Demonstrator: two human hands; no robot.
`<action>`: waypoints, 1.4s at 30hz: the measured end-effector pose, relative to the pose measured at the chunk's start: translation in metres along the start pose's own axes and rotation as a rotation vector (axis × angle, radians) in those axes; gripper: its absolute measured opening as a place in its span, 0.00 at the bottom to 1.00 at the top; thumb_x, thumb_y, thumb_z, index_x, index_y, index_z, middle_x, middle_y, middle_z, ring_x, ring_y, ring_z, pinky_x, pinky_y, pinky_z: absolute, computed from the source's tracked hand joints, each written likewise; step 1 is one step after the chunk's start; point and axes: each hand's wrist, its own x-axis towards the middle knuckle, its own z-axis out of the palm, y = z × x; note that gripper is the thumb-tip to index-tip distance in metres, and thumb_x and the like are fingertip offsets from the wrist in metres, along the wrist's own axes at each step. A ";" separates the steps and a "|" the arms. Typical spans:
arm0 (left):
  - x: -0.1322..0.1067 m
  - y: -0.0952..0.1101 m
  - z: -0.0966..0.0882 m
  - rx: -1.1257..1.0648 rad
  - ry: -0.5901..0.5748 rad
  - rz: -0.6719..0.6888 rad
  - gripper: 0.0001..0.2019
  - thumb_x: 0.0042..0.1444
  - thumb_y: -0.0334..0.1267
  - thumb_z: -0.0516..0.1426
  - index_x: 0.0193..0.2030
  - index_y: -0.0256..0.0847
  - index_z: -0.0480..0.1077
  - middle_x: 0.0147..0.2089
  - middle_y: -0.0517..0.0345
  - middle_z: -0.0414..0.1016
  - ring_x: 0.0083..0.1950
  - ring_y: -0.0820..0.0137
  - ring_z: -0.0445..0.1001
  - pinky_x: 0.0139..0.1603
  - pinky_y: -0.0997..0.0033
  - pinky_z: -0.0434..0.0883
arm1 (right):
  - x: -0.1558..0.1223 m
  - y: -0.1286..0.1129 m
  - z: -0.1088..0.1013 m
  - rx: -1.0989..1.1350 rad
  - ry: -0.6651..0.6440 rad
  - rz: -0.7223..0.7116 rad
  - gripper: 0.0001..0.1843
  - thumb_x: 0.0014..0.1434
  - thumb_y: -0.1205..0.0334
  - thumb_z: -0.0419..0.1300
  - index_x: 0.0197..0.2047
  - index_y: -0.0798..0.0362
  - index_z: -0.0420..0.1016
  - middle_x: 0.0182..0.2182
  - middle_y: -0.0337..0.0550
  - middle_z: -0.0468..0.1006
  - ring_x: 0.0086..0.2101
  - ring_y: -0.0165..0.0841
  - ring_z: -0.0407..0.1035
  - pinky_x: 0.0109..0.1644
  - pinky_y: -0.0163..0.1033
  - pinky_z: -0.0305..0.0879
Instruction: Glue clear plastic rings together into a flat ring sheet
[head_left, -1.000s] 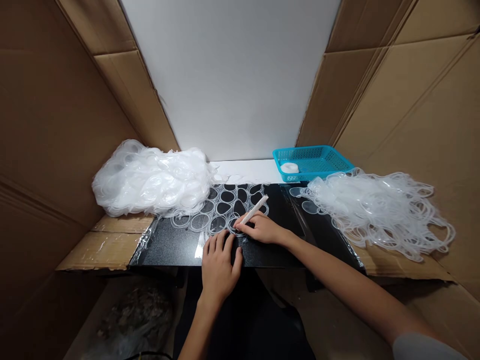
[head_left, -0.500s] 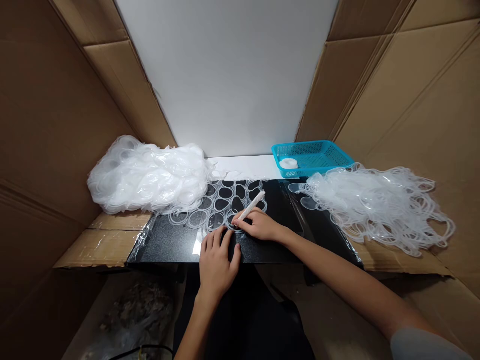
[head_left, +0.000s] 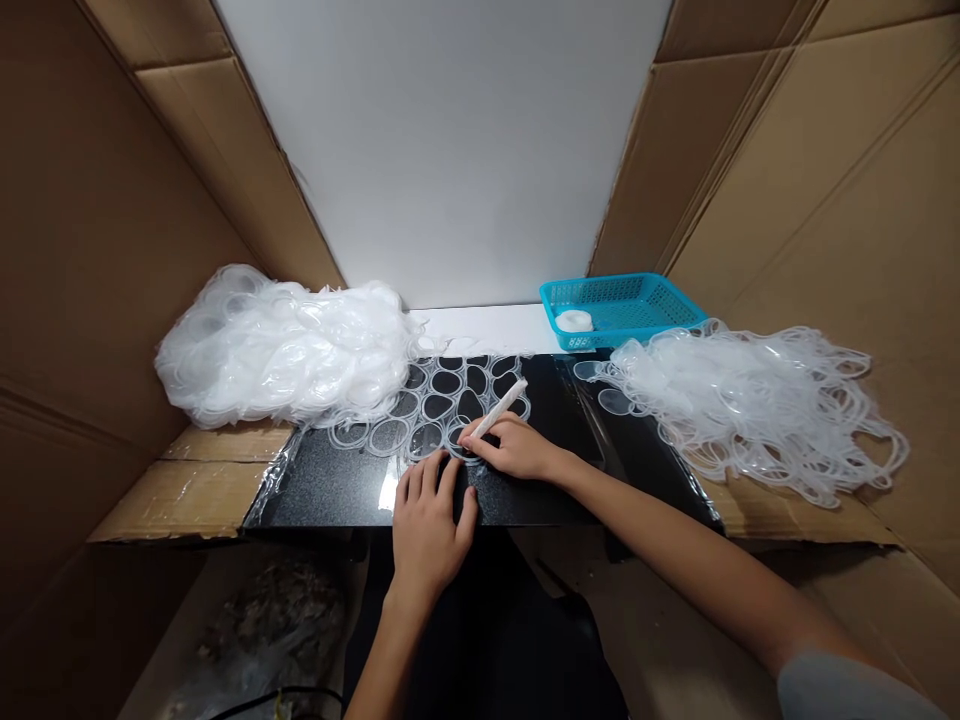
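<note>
A translucent plastic sheet of joined rings (head_left: 436, 406) lies across the black work surface (head_left: 322, 495). Most of its openings show the black beneath. My right hand (head_left: 516, 447) is closed around a white pen-shaped tool (head_left: 501, 409), which slants up to the right; its tip is down at a ring along the sheet's near edge, partly hidden by my fingers. My left hand (head_left: 429, 520) rests palm down with fingers spread, its fingertips at the near edge of the sheet.
A tall heap of clear plastic sheets (head_left: 277, 350) is at the left. On the right sits a looser pile of ring-cut plastic sheets (head_left: 757, 400). Behind it, a blue basket (head_left: 637, 325) holds a small white stack (head_left: 574, 321). Cardboard walls (head_left: 840, 170) stand on both sides.
The whole view has shifted slightly. Both hands stay at the same part of the sheet, and the pen-shaped tool remains in my right hand with hardly any visible movement.
</note>
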 end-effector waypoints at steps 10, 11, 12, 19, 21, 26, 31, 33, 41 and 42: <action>-0.001 -0.002 0.000 0.026 -0.033 0.025 0.19 0.71 0.41 0.55 0.65 0.40 0.71 0.66 0.43 0.74 0.66 0.49 0.70 0.69 0.45 0.66 | 0.000 -0.004 -0.002 -0.013 -0.016 -0.052 0.14 0.72 0.56 0.60 0.44 0.48 0.87 0.46 0.43 0.88 0.49 0.39 0.81 0.62 0.46 0.72; -0.001 -0.002 0.000 0.026 -0.038 0.026 0.19 0.71 0.41 0.54 0.65 0.40 0.71 0.66 0.43 0.74 0.66 0.49 0.70 0.70 0.44 0.66 | 0.000 -0.004 -0.003 -0.021 -0.020 -0.062 0.14 0.72 0.56 0.59 0.44 0.48 0.87 0.46 0.43 0.88 0.49 0.39 0.81 0.62 0.45 0.72; -0.001 -0.002 0.000 0.026 -0.042 0.027 0.20 0.71 0.41 0.54 0.66 0.41 0.70 0.66 0.43 0.73 0.66 0.49 0.70 0.70 0.44 0.65 | 0.000 -0.005 -0.003 -0.033 -0.022 -0.071 0.14 0.72 0.55 0.59 0.43 0.48 0.87 0.46 0.43 0.88 0.49 0.40 0.80 0.61 0.45 0.72; 0.001 0.001 0.001 0.057 -0.070 0.009 0.20 0.71 0.41 0.53 0.67 0.42 0.69 0.67 0.42 0.73 0.67 0.50 0.70 0.70 0.43 0.65 | -0.002 -0.009 0.001 -0.357 -0.051 -0.322 0.16 0.75 0.62 0.53 0.45 0.51 0.84 0.40 0.46 0.87 0.41 0.39 0.79 0.58 0.49 0.67; 0.002 0.001 0.001 0.059 -0.081 -0.003 0.19 0.72 0.42 0.53 0.66 0.42 0.69 0.66 0.42 0.73 0.67 0.50 0.70 0.70 0.42 0.66 | -0.003 -0.009 0.005 -0.489 -0.061 -0.412 0.17 0.76 0.63 0.51 0.48 0.54 0.82 0.39 0.50 0.87 0.40 0.40 0.79 0.58 0.50 0.65; 0.002 -0.001 -0.001 0.016 -0.100 -0.002 0.19 0.72 0.43 0.52 0.65 0.40 0.70 0.66 0.41 0.72 0.66 0.49 0.70 0.69 0.41 0.66 | -0.003 -0.004 0.006 -0.649 -0.024 -0.448 0.17 0.75 0.66 0.51 0.56 0.57 0.79 0.47 0.56 0.86 0.45 0.43 0.78 0.58 0.50 0.63; 0.000 -0.003 -0.003 -0.012 -0.081 0.012 0.16 0.72 0.43 0.54 0.61 0.41 0.71 0.66 0.42 0.71 0.67 0.50 0.69 0.70 0.42 0.66 | 0.008 -0.002 -0.012 -0.555 0.074 -0.346 0.16 0.76 0.64 0.51 0.52 0.55 0.82 0.46 0.54 0.87 0.45 0.42 0.79 0.58 0.50 0.60; 0.000 -0.004 -0.002 -0.016 -0.071 0.017 0.15 0.72 0.42 0.54 0.61 0.42 0.71 0.66 0.42 0.71 0.67 0.50 0.68 0.70 0.42 0.66 | 0.019 -0.001 -0.024 -0.527 0.108 -0.293 0.16 0.76 0.65 0.52 0.51 0.54 0.82 0.46 0.53 0.87 0.44 0.42 0.79 0.57 0.50 0.60; -0.003 -0.003 -0.001 -0.090 -0.053 -0.038 0.14 0.71 0.41 0.56 0.59 0.44 0.74 0.63 0.43 0.69 0.66 0.49 0.69 0.66 0.41 0.70 | 0.090 0.007 -0.066 -0.780 0.186 -0.074 0.14 0.70 0.70 0.54 0.45 0.59 0.82 0.41 0.62 0.86 0.43 0.48 0.78 0.58 0.54 0.58; -0.003 -0.005 -0.003 -0.132 -0.042 -0.046 0.14 0.71 0.41 0.56 0.59 0.45 0.74 0.62 0.43 0.68 0.65 0.51 0.69 0.66 0.43 0.72 | 0.094 0.004 -0.064 -0.754 0.227 -0.066 0.14 0.71 0.69 0.54 0.45 0.59 0.82 0.42 0.61 0.86 0.44 0.48 0.78 0.59 0.54 0.59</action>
